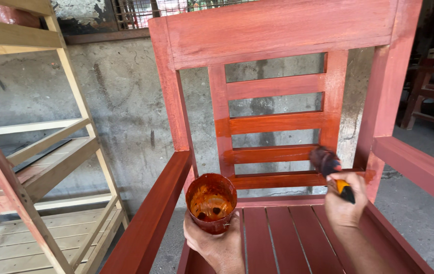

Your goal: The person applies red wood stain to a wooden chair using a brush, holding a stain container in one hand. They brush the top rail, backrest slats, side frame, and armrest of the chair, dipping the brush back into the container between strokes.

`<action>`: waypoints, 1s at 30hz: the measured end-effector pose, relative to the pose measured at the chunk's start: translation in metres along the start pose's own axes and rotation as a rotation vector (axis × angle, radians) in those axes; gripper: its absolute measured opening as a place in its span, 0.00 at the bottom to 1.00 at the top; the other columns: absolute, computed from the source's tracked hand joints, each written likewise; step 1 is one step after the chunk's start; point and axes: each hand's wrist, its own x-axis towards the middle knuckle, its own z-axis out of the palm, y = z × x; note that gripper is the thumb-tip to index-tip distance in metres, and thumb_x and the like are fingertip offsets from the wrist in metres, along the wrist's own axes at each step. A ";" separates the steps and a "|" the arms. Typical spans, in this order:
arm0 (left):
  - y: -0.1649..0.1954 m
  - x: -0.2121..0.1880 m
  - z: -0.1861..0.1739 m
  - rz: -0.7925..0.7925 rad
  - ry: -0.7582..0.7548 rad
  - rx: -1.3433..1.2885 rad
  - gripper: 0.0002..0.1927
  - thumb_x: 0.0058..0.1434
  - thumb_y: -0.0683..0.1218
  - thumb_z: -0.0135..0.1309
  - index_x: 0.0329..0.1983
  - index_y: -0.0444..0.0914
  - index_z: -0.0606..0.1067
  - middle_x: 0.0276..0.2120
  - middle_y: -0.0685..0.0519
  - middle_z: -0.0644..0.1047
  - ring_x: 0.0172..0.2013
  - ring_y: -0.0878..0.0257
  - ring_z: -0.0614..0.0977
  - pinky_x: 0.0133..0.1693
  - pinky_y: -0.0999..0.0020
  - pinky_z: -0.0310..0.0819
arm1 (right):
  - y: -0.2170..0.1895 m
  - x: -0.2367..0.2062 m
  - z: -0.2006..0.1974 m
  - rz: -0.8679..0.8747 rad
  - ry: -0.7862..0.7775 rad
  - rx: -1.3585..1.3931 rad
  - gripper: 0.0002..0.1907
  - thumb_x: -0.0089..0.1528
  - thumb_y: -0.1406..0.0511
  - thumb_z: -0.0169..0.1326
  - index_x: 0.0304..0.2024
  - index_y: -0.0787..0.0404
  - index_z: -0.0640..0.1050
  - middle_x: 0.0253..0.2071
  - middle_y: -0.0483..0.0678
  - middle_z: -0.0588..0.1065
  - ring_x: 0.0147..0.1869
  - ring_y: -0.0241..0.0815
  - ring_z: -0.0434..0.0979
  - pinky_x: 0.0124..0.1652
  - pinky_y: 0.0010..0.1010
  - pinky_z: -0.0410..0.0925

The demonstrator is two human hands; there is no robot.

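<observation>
Two hands work low in the view, over the seat of a red-stained wooden chair (278, 30). The left hand (217, 243) is closed around a small stain-smeared cup (211, 202), held upright just above the front left corner of the slatted seat (278, 233), with a shallow pool of orange-brown stain at its bottom. The right hand (344, 203) is wrapped tight on the orange handle of a brush (328, 165), whose dark bristles sit against the right end of the lowest back slats, beside the inner upright; whether the bristles press on the wood or only graze it is hard to tell. The slats there look wet and glossy, while the right post shows paler, thinner patches. A loaded brush at this corner could leave runs down the upright or pooling where slat meets post, and a tilt of the cup could spill stain onto the seat. Unfinished pale wooden frames (39, 152) stand to the left, against a grey concrete wall (125, 101).
</observation>
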 end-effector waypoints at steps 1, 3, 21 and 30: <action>0.001 0.000 0.000 -0.004 -0.008 0.000 0.60 0.30 0.41 0.76 0.67 0.35 0.55 0.55 0.43 0.62 0.59 0.46 0.66 0.57 0.50 0.72 | 0.000 0.001 -0.005 0.186 0.051 0.399 0.09 0.55 0.78 0.60 0.33 0.63 0.76 0.41 0.45 0.71 0.48 0.40 0.74 0.49 0.29 0.70; 0.003 -0.001 0.000 -0.016 -0.020 -0.003 0.60 0.31 0.41 0.76 0.67 0.35 0.55 0.55 0.43 0.62 0.60 0.46 0.66 0.57 0.51 0.72 | -0.006 0.002 -0.009 0.554 0.156 1.208 0.07 0.57 0.74 0.59 0.24 0.64 0.76 0.40 0.39 0.73 0.47 0.36 0.77 0.46 0.27 0.73; 0.006 -0.002 0.004 0.031 -0.045 0.042 0.61 0.31 0.40 0.77 0.67 0.34 0.54 0.55 0.41 0.60 0.60 0.46 0.65 0.59 0.46 0.68 | -0.045 0.018 -0.021 -0.244 -0.445 -0.280 0.14 0.48 0.77 0.60 0.30 0.52 0.81 0.50 0.43 0.80 0.53 0.49 0.76 0.49 0.37 0.72; 0.012 -0.005 0.004 0.010 -0.019 0.073 0.59 0.29 0.40 0.77 0.65 0.37 0.57 0.56 0.45 0.63 0.59 0.47 0.66 0.60 0.44 0.66 | -0.079 -0.001 0.025 -0.399 -0.580 -0.153 0.11 0.48 0.74 0.60 0.27 0.50 0.80 0.47 0.40 0.80 0.52 0.47 0.76 0.46 0.35 0.73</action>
